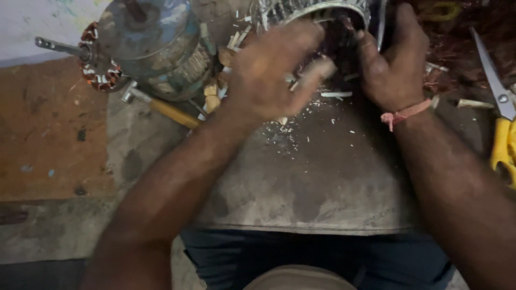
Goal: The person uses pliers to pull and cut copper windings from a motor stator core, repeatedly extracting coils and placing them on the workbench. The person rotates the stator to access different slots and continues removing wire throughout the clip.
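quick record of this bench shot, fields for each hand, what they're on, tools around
left hand: spread over the front of the ribbed metal motor stator, fingers blurred
right hand: on the stator's right side, pink thread band at the wrist
grip: cannot tell whether either hand is closed on it
left of hands: blue-grey motor housing with copper windings, wooden-handled hammer
right edge: yellow-handled scissors
surface: worn metal plate strewn with white scraps

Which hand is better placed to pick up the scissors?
Probably the right hand. The yellow-handled scissors lie just right of its wrist. The left hand is busy at the motor core, further away.
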